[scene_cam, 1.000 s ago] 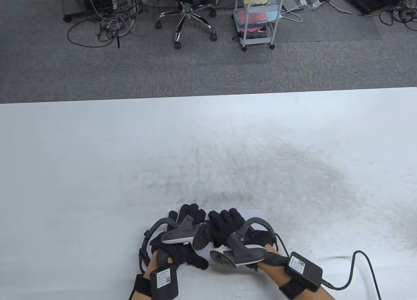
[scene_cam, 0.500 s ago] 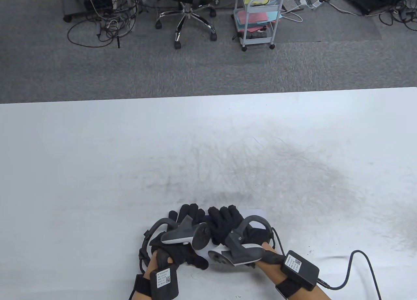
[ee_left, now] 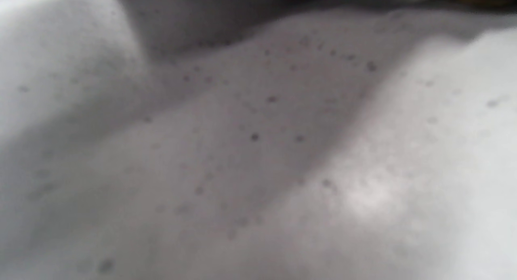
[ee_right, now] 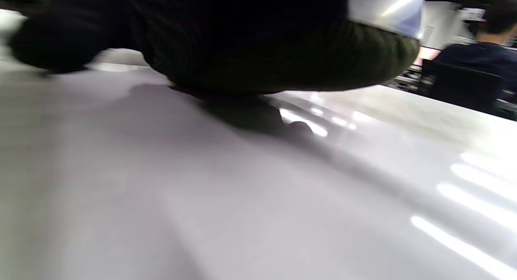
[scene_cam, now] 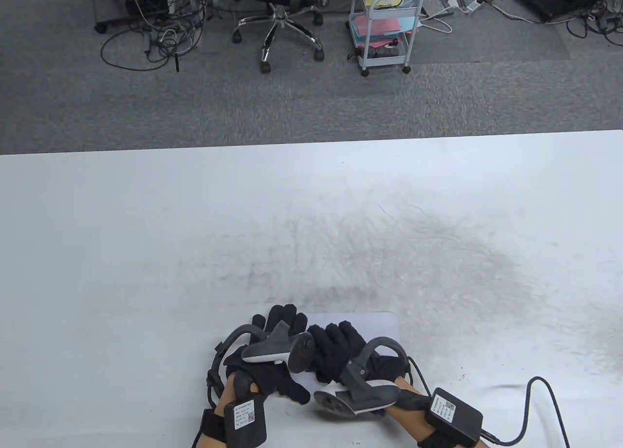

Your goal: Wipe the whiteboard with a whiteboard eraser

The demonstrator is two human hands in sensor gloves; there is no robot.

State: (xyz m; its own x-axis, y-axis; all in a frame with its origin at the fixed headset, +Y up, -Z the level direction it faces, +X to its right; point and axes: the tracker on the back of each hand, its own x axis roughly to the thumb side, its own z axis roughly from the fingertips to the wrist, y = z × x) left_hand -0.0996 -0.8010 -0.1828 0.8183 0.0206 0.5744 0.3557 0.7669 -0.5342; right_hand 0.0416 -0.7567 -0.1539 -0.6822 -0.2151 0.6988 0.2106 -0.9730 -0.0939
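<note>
Since a second ago our right hand (scene_cam: pixel 340 348) has drawn back toward us, baring more of the whiteboard (scene_cam: pixel 375 321). Beside it, our left hand (scene_cam: pixel 272 355) rests on the board's left part. We cannot tell either grip, nor see an eraser. Grey smudges (scene_cam: pixel 413 253) lie beyond the board on the table (scene_cam: pixel 97 224); wiping seems hardly begun.

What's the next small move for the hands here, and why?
Probably push the eraser forward, away from the person, into the grey smears. Both the left hand and right hand rest on it at the whiteboard's near edge, and the marks just beyond look unwiped.
</note>
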